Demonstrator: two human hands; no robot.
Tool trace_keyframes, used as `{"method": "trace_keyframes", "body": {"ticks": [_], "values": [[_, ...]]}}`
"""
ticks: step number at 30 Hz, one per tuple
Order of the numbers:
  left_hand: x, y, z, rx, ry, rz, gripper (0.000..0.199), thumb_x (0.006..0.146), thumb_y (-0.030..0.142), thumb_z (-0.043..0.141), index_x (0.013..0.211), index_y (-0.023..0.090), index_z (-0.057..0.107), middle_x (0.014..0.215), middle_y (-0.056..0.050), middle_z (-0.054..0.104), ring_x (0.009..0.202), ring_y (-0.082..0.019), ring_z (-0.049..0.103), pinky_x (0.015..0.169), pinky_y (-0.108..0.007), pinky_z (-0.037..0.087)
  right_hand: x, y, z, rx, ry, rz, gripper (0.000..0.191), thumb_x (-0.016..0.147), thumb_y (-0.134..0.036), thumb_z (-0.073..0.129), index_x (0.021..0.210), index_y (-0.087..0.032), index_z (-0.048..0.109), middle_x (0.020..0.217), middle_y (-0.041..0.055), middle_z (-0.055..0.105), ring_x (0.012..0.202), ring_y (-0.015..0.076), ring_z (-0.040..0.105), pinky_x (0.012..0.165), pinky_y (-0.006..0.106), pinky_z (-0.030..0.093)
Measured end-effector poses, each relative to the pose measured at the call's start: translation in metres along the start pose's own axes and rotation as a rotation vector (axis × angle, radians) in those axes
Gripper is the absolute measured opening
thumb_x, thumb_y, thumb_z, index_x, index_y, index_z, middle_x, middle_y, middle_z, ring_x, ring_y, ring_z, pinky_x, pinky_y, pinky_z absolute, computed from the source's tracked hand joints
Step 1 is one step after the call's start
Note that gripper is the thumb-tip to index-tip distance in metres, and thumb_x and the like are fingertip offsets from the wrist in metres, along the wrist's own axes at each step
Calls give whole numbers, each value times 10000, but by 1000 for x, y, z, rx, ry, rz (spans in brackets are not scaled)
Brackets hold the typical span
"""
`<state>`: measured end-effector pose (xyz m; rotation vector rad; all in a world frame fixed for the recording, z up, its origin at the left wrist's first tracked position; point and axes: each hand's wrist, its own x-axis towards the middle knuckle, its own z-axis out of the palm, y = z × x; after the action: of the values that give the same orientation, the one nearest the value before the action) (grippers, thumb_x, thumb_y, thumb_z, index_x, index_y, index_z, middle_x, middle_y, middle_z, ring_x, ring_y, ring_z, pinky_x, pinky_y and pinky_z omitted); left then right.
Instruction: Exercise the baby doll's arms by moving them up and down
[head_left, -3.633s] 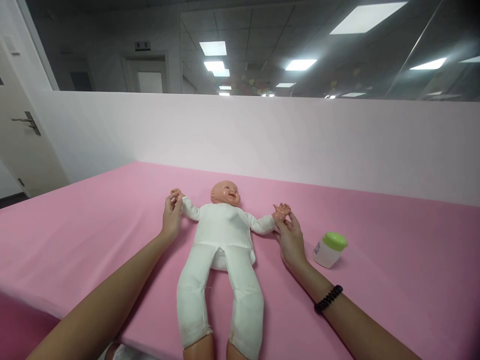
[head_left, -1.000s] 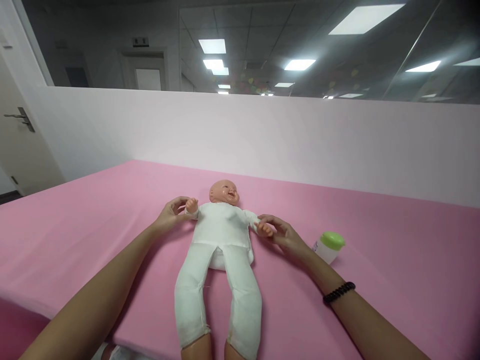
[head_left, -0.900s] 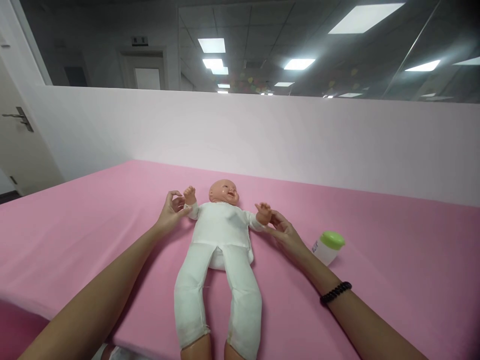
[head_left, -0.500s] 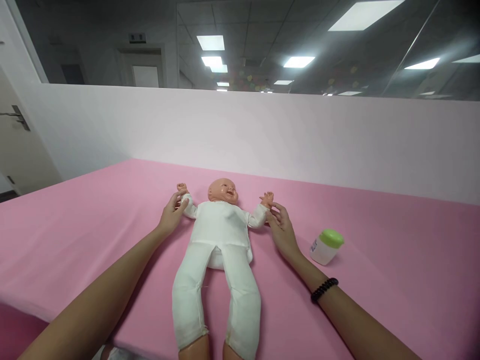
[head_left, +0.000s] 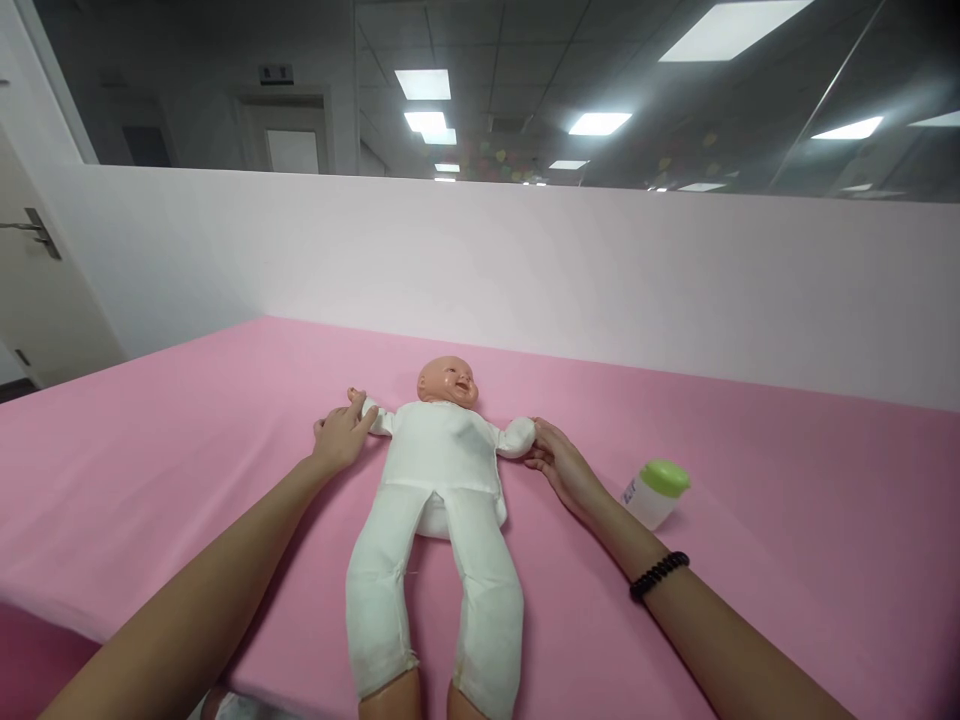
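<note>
A baby doll (head_left: 442, 450) in a white cloth body lies on its back on the pink surface, its head away from me and turned to the right. My left hand (head_left: 343, 433) is closed on the doll's arm at the left, near its wrist. On the other side my right hand (head_left: 555, 457) has its fingers closed round the end of the doll's other arm; that small doll hand is hidden by my fingers. A black coiled band circles my right wrist.
To the right of my right hand stands a clear bottle with a green lid (head_left: 664, 477), slightly tilted in view. The pink padded surface (head_left: 787, 500) meets a white wall (head_left: 525, 270) with dark glass above. A door (head_left: 45, 290) is at the far left.
Both doll hands have moved down and are now more covered by my fingers. My right hand has shifted slightly toward me, and my left thumb now lies over the doll's wrist.
</note>
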<state>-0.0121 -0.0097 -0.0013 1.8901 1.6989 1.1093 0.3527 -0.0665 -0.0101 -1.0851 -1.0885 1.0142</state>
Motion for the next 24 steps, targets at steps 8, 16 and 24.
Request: {"method": "trace_keyframes", "body": {"ticks": [8,16,24], "values": [[3,5,-1,-700,48,-62,956,839,488,668,1542,322,41,1402,-141,540,1244,-257,569,1033,-435,460,-8,-15,4,155,48,15,554,741,-427,800,1247,-299,615,1228,22,657,1039,216,634,819,323,556],[8,1,-15,-723,-244,134,670,726,359,788,1333,250,529,1324,-113,596,1209,-268,579,997,-431,493,-19,-27,-3,-33,-262,-39,554,624,-318,894,1154,-292,731,1453,41,529,1411,302,396,1176,474,331],[7,-12,-17,-448,-487,339,289,611,113,573,785,228,774,1044,-84,709,1166,-276,587,1039,-476,457,-24,-27,-11,-392,-664,-73,192,774,-367,799,955,-303,807,1588,-8,308,1454,318,324,1178,463,341]]}}
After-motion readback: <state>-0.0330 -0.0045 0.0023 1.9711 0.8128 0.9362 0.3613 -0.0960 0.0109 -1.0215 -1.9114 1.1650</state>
